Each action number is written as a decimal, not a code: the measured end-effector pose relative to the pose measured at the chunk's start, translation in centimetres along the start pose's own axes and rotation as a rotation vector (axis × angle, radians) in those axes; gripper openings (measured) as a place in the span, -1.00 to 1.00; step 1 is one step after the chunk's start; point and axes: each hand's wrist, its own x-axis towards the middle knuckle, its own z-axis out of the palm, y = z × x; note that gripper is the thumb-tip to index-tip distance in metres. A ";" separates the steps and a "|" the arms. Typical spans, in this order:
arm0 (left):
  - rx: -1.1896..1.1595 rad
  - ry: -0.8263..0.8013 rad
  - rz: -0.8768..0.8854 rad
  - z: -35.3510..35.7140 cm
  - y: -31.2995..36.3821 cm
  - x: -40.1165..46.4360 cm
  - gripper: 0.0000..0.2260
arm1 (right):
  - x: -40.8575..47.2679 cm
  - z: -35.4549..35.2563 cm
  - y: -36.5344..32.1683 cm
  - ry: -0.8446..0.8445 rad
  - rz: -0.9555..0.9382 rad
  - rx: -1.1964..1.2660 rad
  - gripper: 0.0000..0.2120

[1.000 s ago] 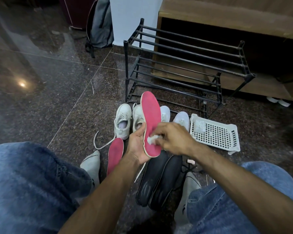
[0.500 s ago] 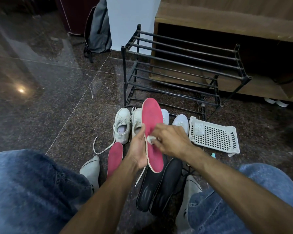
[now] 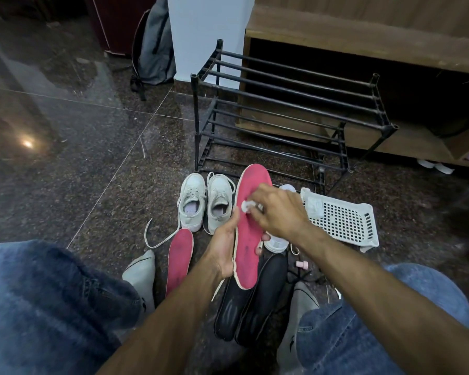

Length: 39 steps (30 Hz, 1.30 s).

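My left hand grips a pink insole by its lower half and holds it upright above the floor. My right hand pinches a small white wipe against the upper part of that insole. A second pink insole lies on the floor to the left. Two black insoles lie side by side below the held one. A pair of white sneakers stands just beyond, with loose laces.
A black metal shoe rack stands ahead against a wooden cabinet. A white perforated plastic basket lies at the right. A small pink cap sits on the floor. My knees in jeans frame both sides; a grey backpack leans far back.
My right hand has slid the wipe up the pink insole, from its middle toward the toe end. My left hand keeps its hold on the insole.
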 end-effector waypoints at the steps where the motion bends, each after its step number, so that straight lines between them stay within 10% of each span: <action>1: 0.045 -0.022 -0.023 -0.1 0.1 -0.2 -0.44 | 0.8 -0.3 0.4 0.041 0.052 -0.017 -0.78; 5: 0.138 -0.052 -0.050 -0.4 0.3 -0.9 -0.43 | 2.6 -0.9 1.9 0.109 0.241 0.109 -0.78; 11: -0.179 -0.029 0.097 0.4 1.3 -0.3 -0.60 | -0.2 0.6 0.7 -0.204 0.042 0.378 -0.90; 21: -0.105 0.209 0.117 -0.2 0.3 1.1 -0.41 | 0.2 1.8 -2.0 -0.066 0.021 0.009 -0.78; 34: 0.277 0.372 0.365 -0.7 1.7 1.3 -0.69 | 2.3 0.3 -1.2 0.111 0.289 0.086 -0.81; 39: 0.266 0.399 0.379 0.0 2.2 1.4 -0.68 | -0.2 1.1 -1.9 -0.111 -0.035 0.018 -0.79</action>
